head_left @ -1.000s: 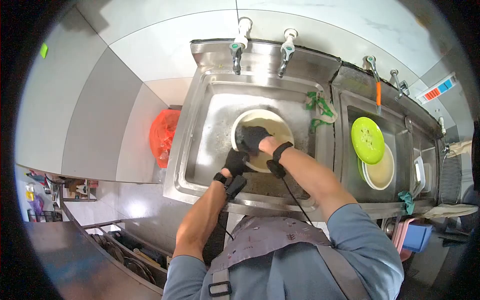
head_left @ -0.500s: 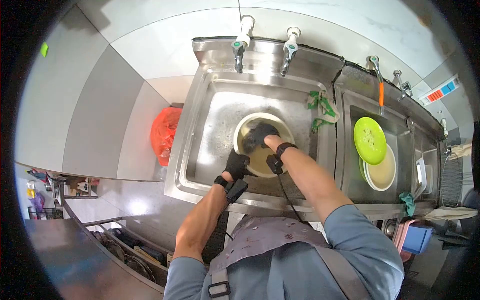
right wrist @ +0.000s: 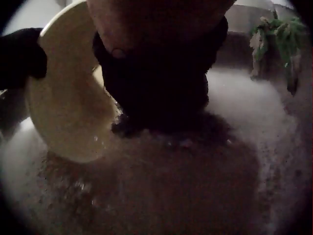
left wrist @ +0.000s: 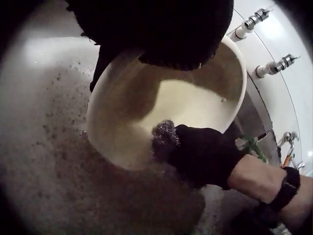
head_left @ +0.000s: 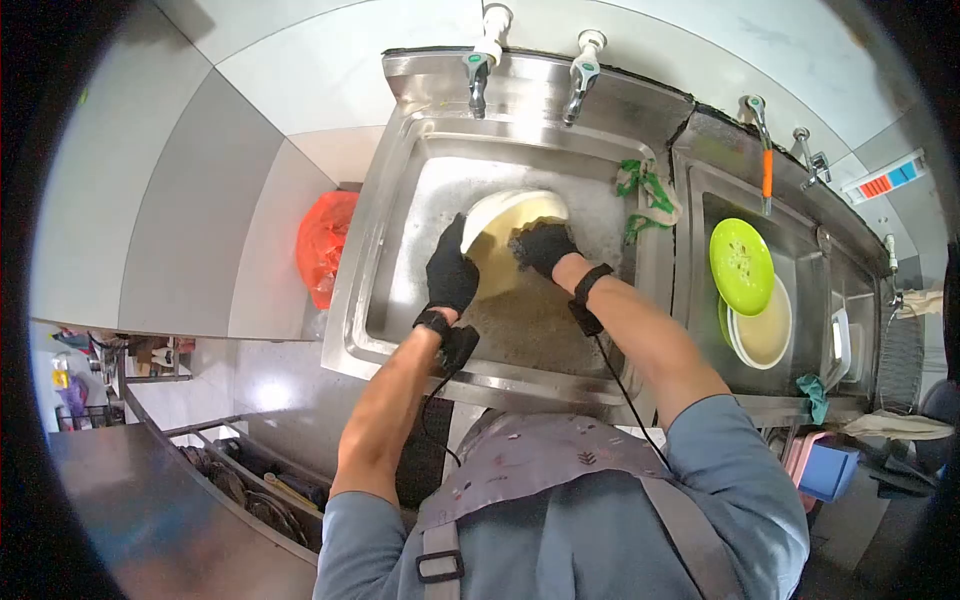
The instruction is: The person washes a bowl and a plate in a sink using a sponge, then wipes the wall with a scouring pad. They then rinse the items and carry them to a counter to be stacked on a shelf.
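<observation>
A cream-coloured bowl (head_left: 495, 242) stands tilted in the left sink basin, its opening turned down toward the person over murky water. My left hand (head_left: 452, 272), in a black glove, grips the bowl's rim on the left side. In a matching glove, my right hand (head_left: 548, 248) is at the bowl's right edge, low over the water. A steel wool scourer (left wrist: 166, 134) shows at its fingertips in the left wrist view, against the inside of the bowl. The right wrist view has the fingers dark and partly hidden at the water's surface.
Two taps (head_left: 478, 85) jut over the basin's back. A green-and-white cloth (head_left: 652, 200) hangs on its right edge. In the neighbouring basin, a lime-green plate (head_left: 742, 267) leans over a white bowl (head_left: 786, 340). A red plastic bag (head_left: 326, 248) is left of the sink.
The bowl has tipped from nearly upright onto its side, opening toward the person. The left hand has moved up along its left rim. My right hand has shifted from the bowl's inside to its right edge.
</observation>
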Demonstrator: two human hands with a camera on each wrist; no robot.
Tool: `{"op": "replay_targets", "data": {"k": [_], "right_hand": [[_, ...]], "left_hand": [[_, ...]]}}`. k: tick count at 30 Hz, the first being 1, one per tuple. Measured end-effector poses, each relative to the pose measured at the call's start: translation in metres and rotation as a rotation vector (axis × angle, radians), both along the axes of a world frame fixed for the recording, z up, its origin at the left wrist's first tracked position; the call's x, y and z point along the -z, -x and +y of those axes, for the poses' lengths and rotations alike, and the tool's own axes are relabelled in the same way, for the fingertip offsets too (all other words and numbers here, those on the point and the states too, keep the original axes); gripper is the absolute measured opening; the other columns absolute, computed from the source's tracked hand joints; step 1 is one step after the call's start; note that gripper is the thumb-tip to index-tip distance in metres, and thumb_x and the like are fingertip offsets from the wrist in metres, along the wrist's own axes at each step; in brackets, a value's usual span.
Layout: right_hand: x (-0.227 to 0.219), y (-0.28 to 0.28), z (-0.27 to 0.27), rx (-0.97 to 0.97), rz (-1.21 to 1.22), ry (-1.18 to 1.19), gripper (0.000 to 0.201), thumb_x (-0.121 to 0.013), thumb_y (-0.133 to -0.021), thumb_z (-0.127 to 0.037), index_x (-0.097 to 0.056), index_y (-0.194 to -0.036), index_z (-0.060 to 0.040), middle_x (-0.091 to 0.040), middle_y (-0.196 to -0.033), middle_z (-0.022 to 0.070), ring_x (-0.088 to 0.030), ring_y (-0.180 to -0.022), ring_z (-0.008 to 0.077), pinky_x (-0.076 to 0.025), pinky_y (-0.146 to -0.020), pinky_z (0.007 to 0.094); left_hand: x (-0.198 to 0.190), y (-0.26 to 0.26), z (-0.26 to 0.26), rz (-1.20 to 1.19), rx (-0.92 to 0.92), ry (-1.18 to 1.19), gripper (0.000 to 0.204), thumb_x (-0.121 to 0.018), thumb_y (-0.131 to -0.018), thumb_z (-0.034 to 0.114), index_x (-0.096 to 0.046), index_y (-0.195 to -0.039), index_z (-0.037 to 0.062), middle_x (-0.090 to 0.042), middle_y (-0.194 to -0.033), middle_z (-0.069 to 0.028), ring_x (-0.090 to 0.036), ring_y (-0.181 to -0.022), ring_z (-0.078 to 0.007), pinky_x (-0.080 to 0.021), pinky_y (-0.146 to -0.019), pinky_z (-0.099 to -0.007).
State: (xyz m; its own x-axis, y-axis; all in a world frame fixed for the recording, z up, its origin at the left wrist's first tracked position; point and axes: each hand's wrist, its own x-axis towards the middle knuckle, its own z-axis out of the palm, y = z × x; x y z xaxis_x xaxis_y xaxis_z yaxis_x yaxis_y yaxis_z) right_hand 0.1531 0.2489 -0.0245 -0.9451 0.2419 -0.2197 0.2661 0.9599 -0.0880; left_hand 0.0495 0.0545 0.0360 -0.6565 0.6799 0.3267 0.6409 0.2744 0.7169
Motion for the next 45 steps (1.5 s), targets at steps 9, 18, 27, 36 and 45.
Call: {"op": "replay_targets", "data": {"k": [9, 18, 27, 36, 45], "right_hand": [[0.004, -0.013, -0.004, 0.354, 0.008, 0.123, 0.044, -0.049, -0.095, -0.021, -0.054, -0.135, -0.0065, -0.052, -0.140, 0.0189, -0.052, -0.126, 0.0332, -0.040, -0.107, 0.0420], [0.080, 0.012, -0.032, 0.225, 0.097, 0.277, 0.043, -0.049, -0.093, -0.027, -0.059, -0.125, -0.0003, -0.060, -0.125, 0.0250, -0.061, -0.111, 0.0378, -0.048, -0.095, 0.0445], [-0.001, 0.020, -0.075, -0.005, 0.345, 0.583, 0.033, -0.046, -0.092, -0.023, -0.062, -0.116, -0.0051, -0.068, -0.111, 0.0142, -0.065, -0.100, 0.0358, -0.050, -0.090, 0.0418], [0.004, 0.009, -0.028, 0.092, -0.145, 0.192, 0.052, -0.032, -0.100, -0.029, -0.039, -0.148, -0.0099, -0.035, -0.154, 0.0113, -0.033, -0.142, 0.0242, -0.026, -0.116, 0.0424], [-0.064, 0.005, -0.069, 0.038, -0.076, 0.510, 0.046, -0.041, -0.098, -0.026, -0.049, -0.140, -0.0096, -0.045, -0.148, 0.0120, -0.042, -0.136, 0.0263, -0.034, -0.110, 0.0396]], "left_hand": [[0.032, -0.012, 0.011, -0.017, -0.001, 0.181, 0.054, -0.050, -0.084, 0.003, -0.049, -0.138, 0.0111, -0.058, -0.129, -0.0212, -0.057, -0.118, -0.0372, -0.048, -0.096, -0.0442], [0.042, -0.001, 0.005, -0.416, 0.010, 0.188, 0.045, -0.058, -0.082, 0.009, -0.053, -0.127, 0.0101, -0.066, -0.115, -0.0199, -0.062, -0.111, -0.0365, -0.049, -0.092, -0.0423], [0.042, 0.007, -0.004, -0.509, 0.081, -0.034, 0.047, -0.063, -0.089, 0.015, -0.050, -0.133, 0.0052, -0.062, -0.122, -0.0179, -0.059, -0.116, -0.0310, -0.046, -0.096, -0.0387], [0.050, -0.008, -0.020, -0.636, 0.091, -0.132, 0.048, -0.060, -0.084, 0.008, -0.050, -0.131, 0.0043, -0.062, -0.120, -0.0172, -0.058, -0.114, -0.0317, -0.045, -0.096, -0.0391], [0.046, -0.024, -0.013, -0.645, 0.175, -0.118, 0.042, -0.060, -0.090, 0.013, -0.050, -0.129, 0.0027, -0.063, -0.118, -0.0143, -0.059, -0.110, -0.0247, -0.047, -0.092, -0.0366]]}}
